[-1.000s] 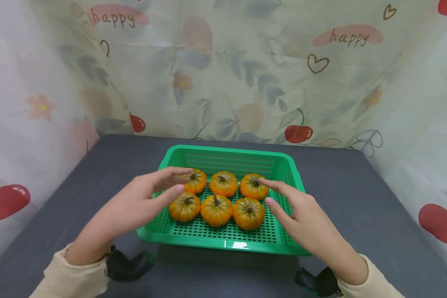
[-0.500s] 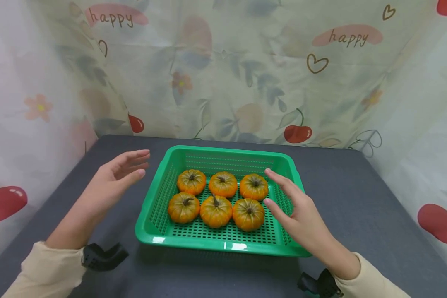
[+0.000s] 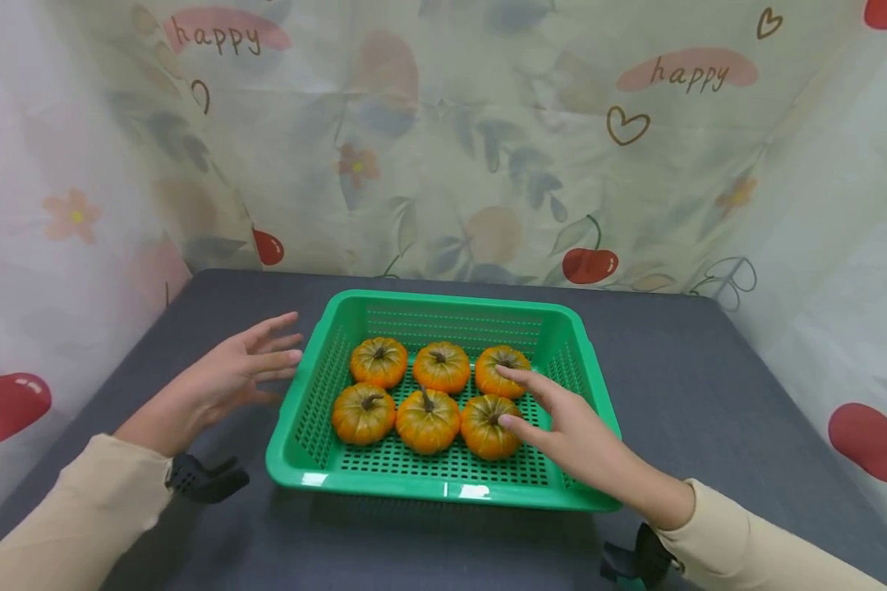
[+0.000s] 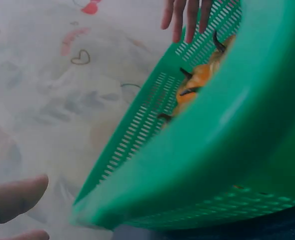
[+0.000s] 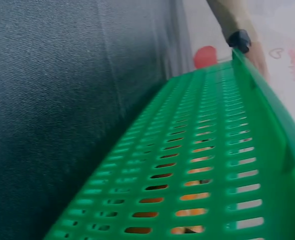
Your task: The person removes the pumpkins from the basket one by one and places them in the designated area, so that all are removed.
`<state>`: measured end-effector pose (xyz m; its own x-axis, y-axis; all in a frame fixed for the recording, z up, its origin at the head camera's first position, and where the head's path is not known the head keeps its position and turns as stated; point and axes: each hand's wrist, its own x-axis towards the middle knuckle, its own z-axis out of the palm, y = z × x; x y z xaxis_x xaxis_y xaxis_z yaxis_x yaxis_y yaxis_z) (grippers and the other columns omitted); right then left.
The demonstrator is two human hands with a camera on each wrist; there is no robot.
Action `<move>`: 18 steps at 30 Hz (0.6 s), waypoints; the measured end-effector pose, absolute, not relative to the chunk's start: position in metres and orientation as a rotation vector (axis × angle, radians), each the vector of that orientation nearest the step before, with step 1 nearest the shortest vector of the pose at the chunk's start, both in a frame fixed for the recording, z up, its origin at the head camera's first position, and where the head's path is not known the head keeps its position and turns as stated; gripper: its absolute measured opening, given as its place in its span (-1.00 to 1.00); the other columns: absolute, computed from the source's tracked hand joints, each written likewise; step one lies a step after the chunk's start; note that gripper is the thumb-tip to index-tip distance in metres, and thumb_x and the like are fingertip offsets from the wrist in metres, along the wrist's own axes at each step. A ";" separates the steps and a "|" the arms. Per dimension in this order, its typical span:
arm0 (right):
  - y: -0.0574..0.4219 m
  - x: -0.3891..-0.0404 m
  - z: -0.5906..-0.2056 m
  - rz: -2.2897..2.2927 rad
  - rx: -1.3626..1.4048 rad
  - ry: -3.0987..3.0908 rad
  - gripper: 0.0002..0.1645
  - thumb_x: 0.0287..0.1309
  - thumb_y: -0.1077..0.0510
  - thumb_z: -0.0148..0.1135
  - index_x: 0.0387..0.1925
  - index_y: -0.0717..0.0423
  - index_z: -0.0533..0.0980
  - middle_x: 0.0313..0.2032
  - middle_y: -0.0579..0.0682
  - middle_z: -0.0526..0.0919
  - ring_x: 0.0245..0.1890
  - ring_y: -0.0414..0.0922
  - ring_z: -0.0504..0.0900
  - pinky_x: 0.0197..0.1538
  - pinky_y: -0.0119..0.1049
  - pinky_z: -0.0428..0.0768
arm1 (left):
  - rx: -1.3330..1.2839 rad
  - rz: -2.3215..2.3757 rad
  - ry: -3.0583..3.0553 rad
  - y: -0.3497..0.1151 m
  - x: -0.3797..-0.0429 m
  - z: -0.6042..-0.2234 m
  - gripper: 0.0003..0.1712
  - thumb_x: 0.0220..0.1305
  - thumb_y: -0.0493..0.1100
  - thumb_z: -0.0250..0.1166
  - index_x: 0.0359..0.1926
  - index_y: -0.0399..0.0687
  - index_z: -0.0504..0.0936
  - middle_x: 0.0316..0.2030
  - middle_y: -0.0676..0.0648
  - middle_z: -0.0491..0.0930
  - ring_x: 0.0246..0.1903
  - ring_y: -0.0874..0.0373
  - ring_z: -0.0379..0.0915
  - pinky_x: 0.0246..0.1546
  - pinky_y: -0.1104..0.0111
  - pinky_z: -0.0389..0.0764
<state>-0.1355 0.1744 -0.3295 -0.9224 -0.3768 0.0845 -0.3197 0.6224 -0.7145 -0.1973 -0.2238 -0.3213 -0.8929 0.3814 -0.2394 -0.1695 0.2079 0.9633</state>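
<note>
Several small orange pumpkins with dark stems stand in two rows inside a green plastic basket [image 3: 355, 486]. My right hand [image 3: 576, 431] reaches over the basket's right rim, thumb and forefinger loosely spread above the front right pumpkin [image 3: 480, 431] and the back right pumpkin [image 3: 491, 361]. Just outside the left rim, my left hand [image 3: 225, 377] is held with fingers apart and nothing in it. In the left wrist view the left thumb [image 4: 20, 197] shows near the basket's wall [image 4: 137, 135]. The right wrist view shows the slotted basket side [image 5: 187, 150], with the right hand out of sight.
The basket stands on a dark grey table [image 3: 680, 369]. A printed curtain [image 3: 443, 148] hangs behind the table and along both sides. A black wrist camera [image 3: 207, 480] sits at my left sleeve.
My left hand has moved left from over the pumpkins to outside the basket, its fingers spreading. My right hand has shifted left over the right-hand pumpkins. The pumpkins keep their places.
</note>
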 end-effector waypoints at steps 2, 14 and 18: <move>0.173 -0.139 -0.330 -1.200 -0.556 2.708 -0.31 0.29 -0.03 0.23 0.39 -0.04 0.28 0.38 0.02 0.32 0.40 0.10 0.25 0.37 0.14 0.30 | 0.192 1.718 2.014 -0.224 -0.202 -0.324 0.01 0.42 -0.08 0.16 0.54 0.15 -0.41 0.52 -0.25 -0.35 0.41 -0.42 -0.15 0.21 -0.37 0.22; 0.168 -0.151 -0.334 -1.173 -0.440 2.576 -0.34 0.21 0.07 0.32 0.32 0.02 0.38 0.34 0.06 0.38 0.39 0.15 0.24 0.38 0.19 0.24 | 0.181 1.743 1.815 -0.219 -0.209 -0.330 0.03 0.41 -0.09 0.16 0.52 0.39 -0.44 0.49 -0.35 -0.19 0.06 -0.01 0.54 0.03 -0.05 0.60; 0.168 -0.153 -0.337 -1.148 -0.402 2.577 -0.32 0.16 0.07 0.36 0.31 0.03 0.39 0.33 0.09 0.39 0.38 0.16 0.26 0.36 0.17 0.30 | 0.151 1.759 1.783 -0.217 -0.209 -0.332 0.04 0.40 -0.13 0.17 0.51 0.42 -0.42 0.48 -0.35 -0.11 0.00 -0.01 0.60 0.02 -0.03 0.62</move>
